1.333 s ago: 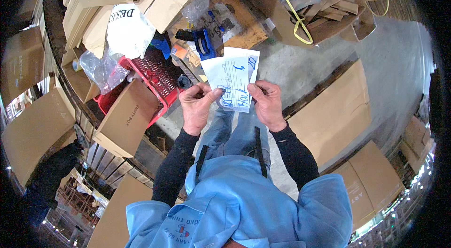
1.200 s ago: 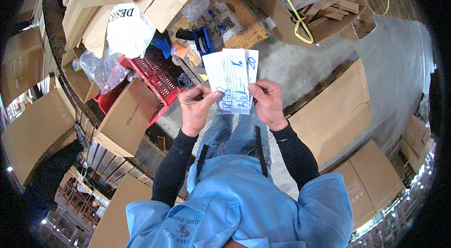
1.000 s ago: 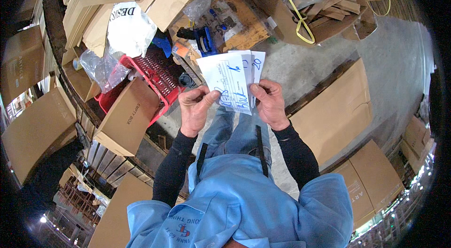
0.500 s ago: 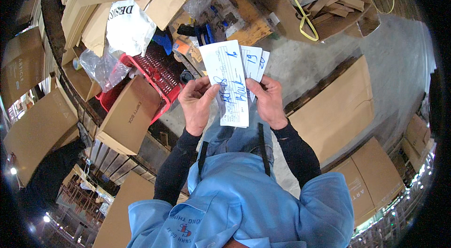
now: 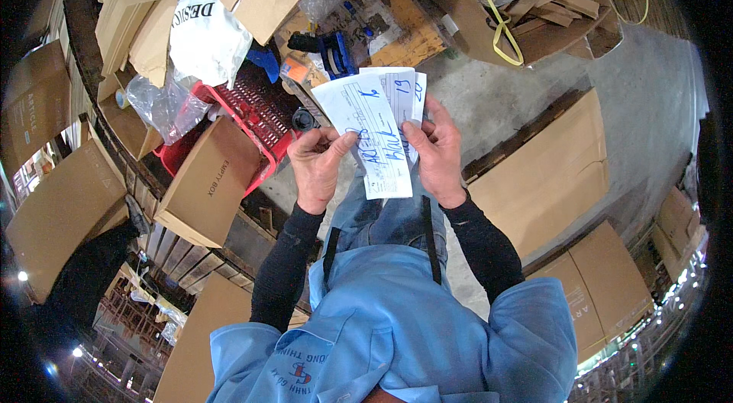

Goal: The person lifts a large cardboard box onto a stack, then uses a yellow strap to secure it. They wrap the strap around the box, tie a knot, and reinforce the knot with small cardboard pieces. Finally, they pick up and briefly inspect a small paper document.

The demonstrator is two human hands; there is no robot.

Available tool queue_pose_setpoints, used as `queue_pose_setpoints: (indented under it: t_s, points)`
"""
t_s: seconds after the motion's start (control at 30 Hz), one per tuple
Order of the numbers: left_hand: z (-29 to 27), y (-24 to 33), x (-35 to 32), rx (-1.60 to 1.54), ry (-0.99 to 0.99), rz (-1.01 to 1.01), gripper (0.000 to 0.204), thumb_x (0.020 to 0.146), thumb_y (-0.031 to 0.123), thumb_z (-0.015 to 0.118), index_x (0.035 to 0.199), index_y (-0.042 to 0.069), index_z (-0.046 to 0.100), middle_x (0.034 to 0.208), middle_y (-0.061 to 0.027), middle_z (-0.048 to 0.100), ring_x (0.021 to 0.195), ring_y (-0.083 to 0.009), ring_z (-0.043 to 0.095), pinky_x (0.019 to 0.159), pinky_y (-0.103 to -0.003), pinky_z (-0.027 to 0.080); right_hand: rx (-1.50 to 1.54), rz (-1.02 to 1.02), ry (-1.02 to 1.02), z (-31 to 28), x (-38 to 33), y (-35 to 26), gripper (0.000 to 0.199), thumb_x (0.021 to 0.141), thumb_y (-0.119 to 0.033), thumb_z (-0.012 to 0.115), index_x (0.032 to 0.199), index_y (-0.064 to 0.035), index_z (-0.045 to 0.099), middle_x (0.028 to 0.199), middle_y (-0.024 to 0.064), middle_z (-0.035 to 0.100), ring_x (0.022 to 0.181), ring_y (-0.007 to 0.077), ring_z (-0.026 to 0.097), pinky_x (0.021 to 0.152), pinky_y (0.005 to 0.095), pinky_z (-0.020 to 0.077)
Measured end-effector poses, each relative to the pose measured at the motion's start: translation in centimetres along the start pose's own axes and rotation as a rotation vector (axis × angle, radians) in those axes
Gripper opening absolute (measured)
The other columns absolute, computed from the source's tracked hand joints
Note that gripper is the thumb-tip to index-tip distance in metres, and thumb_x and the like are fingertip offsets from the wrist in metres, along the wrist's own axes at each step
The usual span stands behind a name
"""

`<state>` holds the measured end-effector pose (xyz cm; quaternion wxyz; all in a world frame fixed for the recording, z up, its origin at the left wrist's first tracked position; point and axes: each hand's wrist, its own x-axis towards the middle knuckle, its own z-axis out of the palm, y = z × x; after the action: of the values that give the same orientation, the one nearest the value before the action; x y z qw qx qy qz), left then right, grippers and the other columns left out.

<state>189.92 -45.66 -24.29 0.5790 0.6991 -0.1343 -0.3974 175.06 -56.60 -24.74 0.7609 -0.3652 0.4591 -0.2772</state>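
Several white paper slips point(image 5: 365, 117) with printed lines and blue handwriting are held up in front of me, fanned apart at their far ends. My left hand point(image 5: 319, 166) pinches their left edge between thumb and fingers. On the right edge, my right hand point(image 5: 435, 147) grips the slips, its thumb lying on top of the rear ones. The front slip covers most of those behind it, and the fingers under the paper are partly hidden.
Left of my hands stands a red plastic basket point(image 5: 259, 117) with a cardboard box point(image 5: 208, 182) leaning on it. A tape dispenser point(image 5: 336, 53) lies beyond the slips. A large carton with cardboard scraps point(image 5: 561, 2) is at the far right; a flat cardboard sheet point(image 5: 542, 174) lies nearer.
The front slip has tilted further left, so the fan is wider at the top and more of the rear slips shows. Both hands keep hold of the slips.
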Motion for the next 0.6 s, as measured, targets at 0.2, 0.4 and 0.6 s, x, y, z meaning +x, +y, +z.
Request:
queue_pose_setpoints:
  t_s: [0.2,0.4,0.6]
  points:
    - [0.5,-1.1,0.3,-0.310,0.009,-0.057,0.013,0.078,-0.002,0.075,0.082,-0.001,0.064,0.082,-0.0077,0.069,0.072,-0.0105,0.064,0.065,-0.024,0.051,-0.387,-0.254,-0.121,-1.8,0.3,0.9,0.020,0.090,-0.009,0.062,0.104,0.0055,0.063,0.095,0.0123,0.068,0.081,0.0126,0.062,0.070,0.0254,0.0494]
    - [0.6,-0.7,-0.1,-0.143,-0.021,-0.037,0.013,0.078,-0.003,0.075,0.082,-0.001,0.062,0.084,-0.0092,0.069,0.075,-0.0114,0.065,0.068,-0.024,0.051,-0.344,-0.090,-0.283,-1.0,-0.2,-0.1,0.020,0.089,-0.016,0.065,0.096,0.0019,0.069,0.078,0.0097,0.066,0.072,0.0119,0.060,0.063,0.0282,0.0466]
    - [1.8,-0.6,-0.3,-0.193,0.019,-0.025,0.023,0.080,0.001,0.075,0.096,-0.002,0.059,0.099,-0.0103,0.067,0.086,-0.0112,0.063,0.074,-0.024,0.051,-0.598,-0.110,-0.312,-0.7,-0.2,-1.1,0.024,0.086,-0.022,0.070,0.080,0.0010,0.069,0.066,0.0133,0.061,0.062,0.0158,0.055,0.057,0.0320,0.0422]
